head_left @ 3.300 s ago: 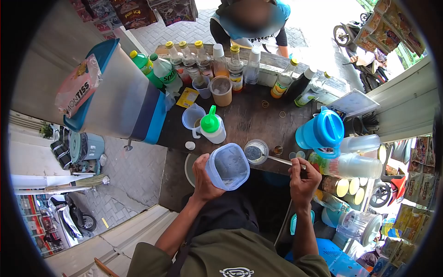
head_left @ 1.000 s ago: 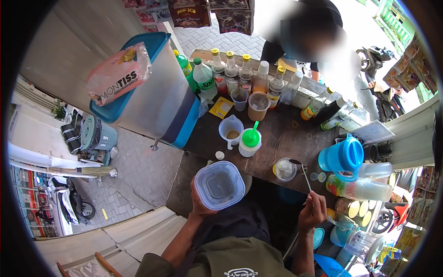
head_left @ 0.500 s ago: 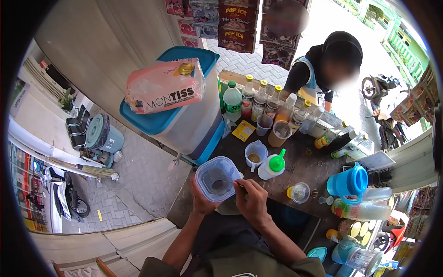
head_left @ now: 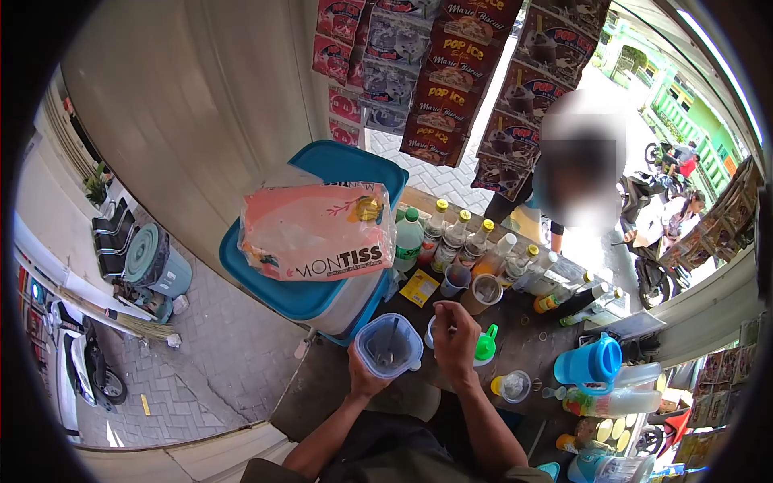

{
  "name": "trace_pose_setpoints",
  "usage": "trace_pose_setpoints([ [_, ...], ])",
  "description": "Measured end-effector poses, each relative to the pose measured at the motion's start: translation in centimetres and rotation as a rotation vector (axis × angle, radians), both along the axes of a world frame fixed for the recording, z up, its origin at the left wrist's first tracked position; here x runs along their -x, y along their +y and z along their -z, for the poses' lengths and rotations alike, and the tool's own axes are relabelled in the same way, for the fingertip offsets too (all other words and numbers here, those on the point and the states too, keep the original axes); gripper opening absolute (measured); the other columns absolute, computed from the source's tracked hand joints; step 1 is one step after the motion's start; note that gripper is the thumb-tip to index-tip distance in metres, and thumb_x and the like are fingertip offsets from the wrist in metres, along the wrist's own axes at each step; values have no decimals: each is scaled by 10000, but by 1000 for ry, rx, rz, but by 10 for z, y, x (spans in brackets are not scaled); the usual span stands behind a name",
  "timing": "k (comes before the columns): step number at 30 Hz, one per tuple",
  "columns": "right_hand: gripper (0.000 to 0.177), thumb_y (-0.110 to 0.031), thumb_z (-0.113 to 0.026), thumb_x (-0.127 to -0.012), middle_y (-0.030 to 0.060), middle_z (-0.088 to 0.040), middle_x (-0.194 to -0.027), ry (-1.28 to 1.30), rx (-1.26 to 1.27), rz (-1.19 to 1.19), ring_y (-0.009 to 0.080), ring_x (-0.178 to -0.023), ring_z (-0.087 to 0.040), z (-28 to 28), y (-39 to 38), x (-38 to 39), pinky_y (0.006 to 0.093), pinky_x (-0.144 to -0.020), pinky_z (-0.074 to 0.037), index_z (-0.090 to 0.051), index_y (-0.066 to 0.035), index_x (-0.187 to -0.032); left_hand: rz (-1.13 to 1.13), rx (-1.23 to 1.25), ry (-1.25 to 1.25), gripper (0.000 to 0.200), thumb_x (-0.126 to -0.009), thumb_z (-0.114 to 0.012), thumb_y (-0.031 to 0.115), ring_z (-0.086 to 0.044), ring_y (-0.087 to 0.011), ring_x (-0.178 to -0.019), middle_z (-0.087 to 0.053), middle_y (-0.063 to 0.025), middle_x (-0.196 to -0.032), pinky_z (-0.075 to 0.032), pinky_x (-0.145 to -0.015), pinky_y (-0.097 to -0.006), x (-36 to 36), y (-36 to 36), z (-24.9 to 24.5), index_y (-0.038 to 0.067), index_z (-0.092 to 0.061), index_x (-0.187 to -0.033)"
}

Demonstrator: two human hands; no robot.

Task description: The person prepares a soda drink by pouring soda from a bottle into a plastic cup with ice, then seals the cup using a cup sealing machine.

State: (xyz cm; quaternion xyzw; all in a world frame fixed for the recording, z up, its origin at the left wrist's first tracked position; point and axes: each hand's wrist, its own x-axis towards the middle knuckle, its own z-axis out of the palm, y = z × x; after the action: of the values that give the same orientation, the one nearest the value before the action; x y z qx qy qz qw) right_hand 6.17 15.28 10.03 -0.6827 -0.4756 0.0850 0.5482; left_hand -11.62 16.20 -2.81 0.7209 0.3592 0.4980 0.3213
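My left hand (head_left: 367, 377) is closed around the side of a clear plastic tub (head_left: 388, 346). A spoon (head_left: 391, 336) leans inside it, above what looks like a little liquid. To the right, my right hand (head_left: 456, 340) has its fingers curled together; whether anything is between them is hidden. It covers most of a small measuring cup (head_left: 429, 332), whose pale edge shows beside the fingers. Just behind that hand stands a squeeze bottle with a green cap (head_left: 486, 344). A brown-tinted plastic cup (head_left: 483, 291) and a yellow sachet (head_left: 419, 287) are farther back on the counter.
Several syrup bottles (head_left: 453, 245) line the counter's back edge. A tissue pack (head_left: 318, 233) lies on a blue-lidded box (head_left: 241, 266) at left. A blue pitcher (head_left: 586, 364) and a small cup (head_left: 514, 386) stand at right. Sachet strips (head_left: 451, 88) hang above; a person (head_left: 576, 173) is outside.
My right hand has let go of the spoon and moved right, over the measuring cup. The spoon stays in the tub, held by my left hand. The head view has tilted upward.
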Motion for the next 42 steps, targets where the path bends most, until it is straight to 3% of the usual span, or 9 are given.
trace_pose_setpoints([
  [4, 201, -44, -505, -932, 126, -637, -965, 159, 20, -306, 131, -733, -617, -67, 115, -57, 272, -630, -489, -610, -18, -1102, -103, -9, -8, 1046, -531, -928, 249, -530, -341, -1139, -481, -210, -1255, -439, -970, -433, -14, 10, 15, -25, -291, -1314],
  [9, 347, -5, -578, -838, 168, -593, -1089, -299, 67, -635, 315, -1053, -564, -43, 261, -76, 378, -890, -453, -584, -43, -1183, -68, 62, 5, 1137, -511, -928, 363, -483, -344, -1194, -445, -217, -1290, -400, -1006, -437, -10, 11, 17, -40, -262, -1340],
  [14, 421, -278, -703, -745, 187, -636, -1066, -432, 328, -944, 360, -961, -605, -19, 318, -76, 407, -828, -485, -628, -79, -1108, -221, 140, 285, 1191, -572, -876, 466, -466, -385, -1164, -396, -261, -1279, -384, -996, -481, 35, -33, 40, -62, -191, -1390],
  [16, 347, -263, -672, -772, 183, -665, -1016, -495, 304, -943, 344, -919, -630, 12, 344, -75, 401, -779, -502, -650, -63, -1055, -314, 261, 274, 934, -616, -884, 370, -570, -280, -1062, -535, -187, -1167, -473, -912, -394, 63, -53, 29, -41, -403, -1304],
  [18, 304, -272, -637, -798, 185, -670, -976, -578, 385, -909, 330, -907, -636, 47, 370, -74, 391, -763, -504, -668, -41, -993, -328, 339, 317, 924, -744, -806, 313, -466, -352, -1201, -415, -207, -1353, -415, -978, -472, 108, -79, 60, 33, -260, -1434],
  [26, 301, -288, -590, -816, 189, -674, -928, -511, 500, -832, 326, -875, -648, -42, 321, -65, 413, -706, -498, -667, -24, -938, -752, 548, 166, 804, -761, -794, 304, -536, -316, -1098, -489, -195, -1261, -452, -915, -429, 159, -139, 46, 25, -367, -1382],
  [30, 242, -257, -552, -905, 191, -609, -822, -552, 73, -904, 356, -712, -625, -57, 315, -82, 420, -625, -488, -483, -27, -932, -794, 567, 170, 728, -790, -768, 301, -547, -296, -1070, -535, -173, -1197, -455, -902, -418, 158, -156, 51, 35, -403, -1360],
  [37, 277, -298, -625, -891, 145, -599, -756, -1105, -327, -170, 311, -639, -604, -131, 280, -97, 406, -567, -451, -465, -75, -932, -706, 712, 191, 556, -847, -713, 242, -558, -268, -1040, -557, -142, -1168, -468, -884, -393, 156, -149, 66, 39, -460, -1299],
  [42, 296, -256, -670, -855, 154, -618, -765, -719, -575, -22, 327, -665, -629, -196, 261, -96, 400, -563, -472, -517, -33, -975, -631, 807, 110, 490, -852, -708, 231, -562, -251, -1033, -560, -130, -1167, -485, -852, -372, 156, -149, 81, 40, -504, -1255],
])
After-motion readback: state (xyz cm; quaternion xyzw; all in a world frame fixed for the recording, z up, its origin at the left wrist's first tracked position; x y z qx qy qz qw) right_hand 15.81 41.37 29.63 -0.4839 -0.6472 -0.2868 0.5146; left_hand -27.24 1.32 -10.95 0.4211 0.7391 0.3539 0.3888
